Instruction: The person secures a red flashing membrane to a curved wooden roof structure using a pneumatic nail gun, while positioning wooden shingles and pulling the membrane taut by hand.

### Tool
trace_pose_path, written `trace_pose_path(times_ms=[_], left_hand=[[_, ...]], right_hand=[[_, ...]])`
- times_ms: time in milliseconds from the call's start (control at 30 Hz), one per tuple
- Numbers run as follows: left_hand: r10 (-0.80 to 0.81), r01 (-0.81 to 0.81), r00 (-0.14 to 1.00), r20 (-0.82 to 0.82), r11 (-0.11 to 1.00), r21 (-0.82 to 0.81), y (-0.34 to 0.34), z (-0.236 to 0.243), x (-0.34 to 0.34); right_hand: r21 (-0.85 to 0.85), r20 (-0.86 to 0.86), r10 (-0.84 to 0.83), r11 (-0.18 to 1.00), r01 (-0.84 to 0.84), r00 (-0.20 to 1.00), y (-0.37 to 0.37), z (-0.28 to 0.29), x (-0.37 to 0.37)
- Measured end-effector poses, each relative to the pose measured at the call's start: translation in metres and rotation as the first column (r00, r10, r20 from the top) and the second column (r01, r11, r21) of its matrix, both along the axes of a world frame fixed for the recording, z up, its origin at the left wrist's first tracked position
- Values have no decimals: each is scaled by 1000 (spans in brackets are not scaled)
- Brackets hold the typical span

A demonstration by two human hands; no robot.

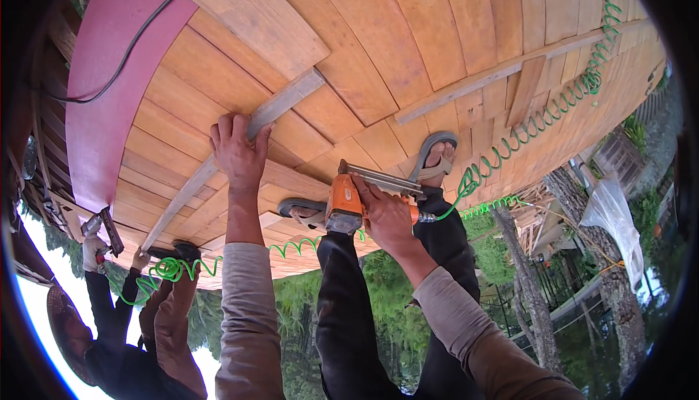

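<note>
A long, narrow wooden batten (285, 103) lies slantwise across the overlapping wooden shingles (364, 58) of a sloping roof. My left hand (239, 147) is closed over this batten near its upper end, the thumb on one side and the fingers on the other. In my right hand (386, 218) is an orange nail gun (345, 197), its handle wrapped by my fingers and its long metal magazine pointing right. The tool is right of the batten, apart from it. A co-worker's hand (140, 259) touches the batten's lower end.
My sandaled feet (437, 160) stand on the shingles. A green coiled air hose (510, 145) crosses the roof. The co-worker (131, 356) holds another nail gun (108, 231) at lower left. A pink curved sheet (109, 94) and black cable (138, 40) lie left; another batten (473, 87) lies right.
</note>
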State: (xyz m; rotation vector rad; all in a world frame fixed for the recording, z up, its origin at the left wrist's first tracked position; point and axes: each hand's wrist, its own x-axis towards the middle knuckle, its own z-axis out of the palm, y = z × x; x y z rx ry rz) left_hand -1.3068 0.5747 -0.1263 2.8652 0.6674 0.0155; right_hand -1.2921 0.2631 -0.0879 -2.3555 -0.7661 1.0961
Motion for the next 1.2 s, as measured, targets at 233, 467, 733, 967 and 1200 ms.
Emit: trace_pose_path(times_ms=[233,467,733,967,1200], left_hand=[[-29,26,997,-75,998,-51,15,3,-1],[-209,205,974,86,977,59,55,-15,7],[-230,228,961,155,973,31,58,-30,2],[-228,222,962,149,974,52,60,-26,3],[-233,229,960,152,972,48,58,-27,6]], right_hand=[[18,2,88,996,-88,996,-2,-11,-46],[26,-15,130,991,-130,991,1,-18,-91],[2,-9,132,991,-132,991,9,-40,-114],[-66,129,88,995,-80,988,17,-60,-145],[-156,100,90,985,-74,991,19,-57,-154]])
